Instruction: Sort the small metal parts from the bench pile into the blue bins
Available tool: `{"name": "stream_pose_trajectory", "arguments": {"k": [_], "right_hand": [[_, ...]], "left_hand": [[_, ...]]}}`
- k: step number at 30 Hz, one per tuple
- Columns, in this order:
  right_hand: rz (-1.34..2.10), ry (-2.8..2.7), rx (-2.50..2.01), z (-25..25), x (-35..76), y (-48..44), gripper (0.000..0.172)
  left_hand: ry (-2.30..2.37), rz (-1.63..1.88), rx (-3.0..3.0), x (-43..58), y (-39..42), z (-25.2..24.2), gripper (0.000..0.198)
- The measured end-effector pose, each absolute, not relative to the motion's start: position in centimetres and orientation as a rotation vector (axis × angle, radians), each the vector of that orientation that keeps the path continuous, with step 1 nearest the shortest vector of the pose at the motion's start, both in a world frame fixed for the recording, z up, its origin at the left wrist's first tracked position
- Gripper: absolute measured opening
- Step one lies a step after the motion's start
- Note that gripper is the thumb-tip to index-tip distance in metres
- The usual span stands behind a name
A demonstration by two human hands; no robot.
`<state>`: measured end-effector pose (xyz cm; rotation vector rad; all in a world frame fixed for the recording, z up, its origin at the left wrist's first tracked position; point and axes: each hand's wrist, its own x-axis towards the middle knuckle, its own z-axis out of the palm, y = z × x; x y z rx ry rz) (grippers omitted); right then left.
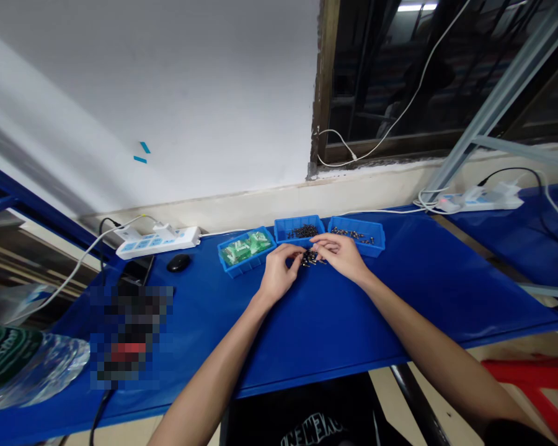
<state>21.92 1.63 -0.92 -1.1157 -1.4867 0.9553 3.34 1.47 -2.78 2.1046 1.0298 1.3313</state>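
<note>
My left hand [281, 270] is at a small pile of dark screws [310, 257] on the blue table cover, its thumb and fingers pinched together at the pile's left side. From the right, my right hand [339, 253] reaches over the same pile with curled fingers close together. Whatever is between the fingertips of either hand is too small to make out. Just behind the pile stands a blue bin [299, 222] with many dark screws in it. A second blue bin [376, 238], behind my right hand, has scattered screws. To the left, a third blue bin [247, 267] contains green-and-white packets [246, 248].
A black mouse [178, 263] and a white power strip [158, 242] lie left on the table cover [325, 334]. A large plastic bottle [32, 365] lies far left. Another power strip [483, 199] sits at the back right by a metal post [483, 111].
</note>
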Motion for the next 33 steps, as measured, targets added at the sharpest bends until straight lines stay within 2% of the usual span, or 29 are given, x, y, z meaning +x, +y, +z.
{"name": "stream_pose_trajectory", "arguments": {"k": [4,8,12,21,28,33], "right_hand": [[1.096,-1.533,-1.087,-1.1,21.8,1.8,0.023],[1.235,-1.486,-1.044,-1.0,21.7,1.8,0.026],[1.323,-1.43,-0.995,-0.9,21.8,1.8,0.027],[1.363,-1.441,-0.996,-0.4,22.4,1.8,0.034],[1.247,-1.434,-1.032,0.0,22.5,1.8,0.033],[0.915,-1.162,-1.109,-0.2,23.6,2.5,0.034]], "left_hand": [[0.928,1.373,1.746,3.6,1.6,-2.8,0.014],[0.895,1.353,1.534,3.6,1.7,-2.7,0.025],[0.86,1.319,1.48,3.6,1.7,-2.4,0.035],[0.871,1.297,1.519,3.8,1.8,-2.6,0.034],[1.041,1.26,1.925,3.4,1.5,-2.6,0.017],[1.178,0.915,2.486,2.8,1.5,-3.0,0.022]]}}
